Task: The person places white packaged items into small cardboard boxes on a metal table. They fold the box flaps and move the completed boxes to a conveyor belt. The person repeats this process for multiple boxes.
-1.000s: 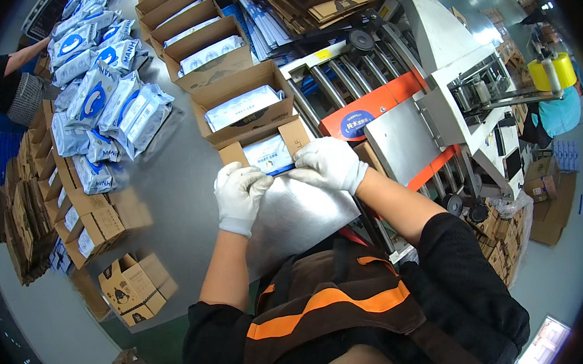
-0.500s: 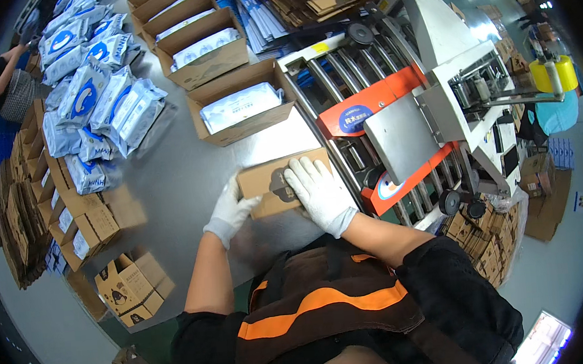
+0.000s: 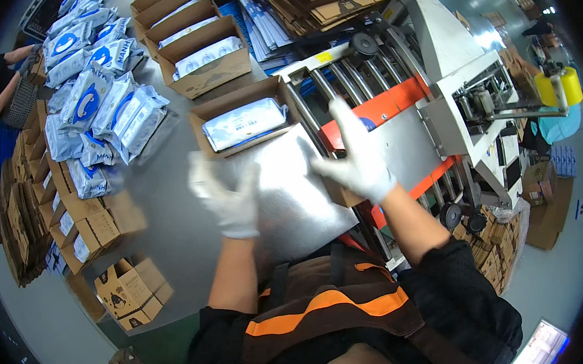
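My left hand, in a white glove, hovers over the metal table with its fingers apart, holding nothing; it is slightly blurred. My right hand, gloved too, is spread at the roller conveyor's near end. Below it shows part of a closed brown carton; the rest is hidden, and whether the hand touches it I cannot tell. Just beyond my hands stands an open carton with a pale blue wipes pack in it.
The taping machine and its rollers stand at the right. Open filled cartons line the far side. Wipes packs are heaped at left, near small cartons. Flat cardboard is stacked behind. Another person's arm shows far left.
The closed carton has moved right from the table to the conveyor's edge. My right hand has moved right with fingers spread, and my left hand has come off the carton.
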The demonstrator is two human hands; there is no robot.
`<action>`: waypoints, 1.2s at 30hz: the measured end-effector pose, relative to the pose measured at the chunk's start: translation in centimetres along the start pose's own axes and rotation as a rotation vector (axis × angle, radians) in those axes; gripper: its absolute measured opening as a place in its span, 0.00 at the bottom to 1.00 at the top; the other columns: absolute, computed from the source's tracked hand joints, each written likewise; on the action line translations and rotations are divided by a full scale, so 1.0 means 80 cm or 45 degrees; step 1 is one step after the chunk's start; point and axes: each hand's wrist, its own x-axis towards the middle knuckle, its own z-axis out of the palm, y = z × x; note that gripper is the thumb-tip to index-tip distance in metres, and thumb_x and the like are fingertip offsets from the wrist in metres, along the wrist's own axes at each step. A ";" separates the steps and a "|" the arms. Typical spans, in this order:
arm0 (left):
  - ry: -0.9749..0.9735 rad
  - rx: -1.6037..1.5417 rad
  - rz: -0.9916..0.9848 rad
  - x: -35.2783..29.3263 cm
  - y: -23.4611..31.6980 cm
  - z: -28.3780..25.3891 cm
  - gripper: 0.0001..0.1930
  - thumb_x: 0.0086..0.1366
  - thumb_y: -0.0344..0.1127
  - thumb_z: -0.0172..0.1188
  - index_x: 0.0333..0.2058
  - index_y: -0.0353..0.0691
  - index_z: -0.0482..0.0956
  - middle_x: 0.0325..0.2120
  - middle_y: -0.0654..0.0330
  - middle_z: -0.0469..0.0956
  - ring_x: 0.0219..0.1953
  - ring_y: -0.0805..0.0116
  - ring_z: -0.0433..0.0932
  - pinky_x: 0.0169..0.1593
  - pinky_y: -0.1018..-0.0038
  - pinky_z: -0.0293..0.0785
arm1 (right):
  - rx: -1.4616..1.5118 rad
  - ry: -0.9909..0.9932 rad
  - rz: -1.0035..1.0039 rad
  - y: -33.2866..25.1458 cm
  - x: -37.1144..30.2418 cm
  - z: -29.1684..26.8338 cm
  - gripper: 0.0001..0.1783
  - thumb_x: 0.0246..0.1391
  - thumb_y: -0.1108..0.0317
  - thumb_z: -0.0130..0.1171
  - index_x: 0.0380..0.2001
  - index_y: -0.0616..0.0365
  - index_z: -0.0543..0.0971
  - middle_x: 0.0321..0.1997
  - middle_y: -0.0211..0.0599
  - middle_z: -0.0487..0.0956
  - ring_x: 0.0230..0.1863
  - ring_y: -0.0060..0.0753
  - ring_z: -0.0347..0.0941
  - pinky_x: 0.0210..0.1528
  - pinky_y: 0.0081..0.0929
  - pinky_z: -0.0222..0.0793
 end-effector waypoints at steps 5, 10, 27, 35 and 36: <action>-0.571 0.283 0.310 0.110 -0.087 -0.015 0.22 0.63 0.48 0.71 0.46 0.36 0.86 0.45 0.51 0.83 0.53 0.51 0.78 0.62 0.60 0.71 | 0.103 -0.505 -0.297 -0.008 0.118 0.086 0.25 0.55 0.47 0.69 0.49 0.52 0.84 0.50 0.43 0.83 0.50 0.50 0.79 0.55 0.38 0.75; -0.519 0.453 -0.113 0.158 -0.085 0.027 0.21 0.65 0.45 0.70 0.48 0.36 0.80 0.47 0.52 0.82 0.52 0.55 0.78 0.61 0.63 0.73 | -0.376 -0.587 -0.137 -0.012 0.212 0.106 0.27 0.61 0.39 0.58 0.45 0.50 0.85 0.36 0.41 0.85 0.40 0.46 0.82 0.47 0.42 0.77; -1.358 -0.649 -0.931 -0.035 -0.065 -0.041 0.54 0.60 0.40 0.74 0.75 0.35 0.46 0.70 0.48 0.60 0.71 0.56 0.61 0.74 0.62 0.57 | -0.485 -0.468 -0.409 -0.014 -0.080 0.094 0.36 0.57 0.61 0.61 0.67 0.62 0.66 0.72 0.54 0.67 0.75 0.52 0.61 0.76 0.49 0.55; -1.245 -0.358 -0.490 -0.130 -0.028 0.080 0.47 0.61 0.48 0.71 0.71 0.34 0.57 0.69 0.38 0.58 0.73 0.43 0.57 0.76 0.55 0.53 | -0.506 -0.606 -0.222 0.031 -0.085 -0.033 0.36 0.50 0.60 0.66 0.60 0.67 0.71 0.66 0.57 0.70 0.71 0.60 0.63 0.75 0.50 0.56; -1.347 -0.455 -0.493 -0.120 -0.022 0.086 0.48 0.62 0.48 0.71 0.72 0.34 0.56 0.70 0.39 0.57 0.74 0.43 0.56 0.76 0.56 0.52 | -0.446 -0.593 -0.171 0.025 -0.080 -0.039 0.37 0.48 0.57 0.69 0.58 0.67 0.72 0.64 0.59 0.70 0.71 0.60 0.64 0.74 0.51 0.56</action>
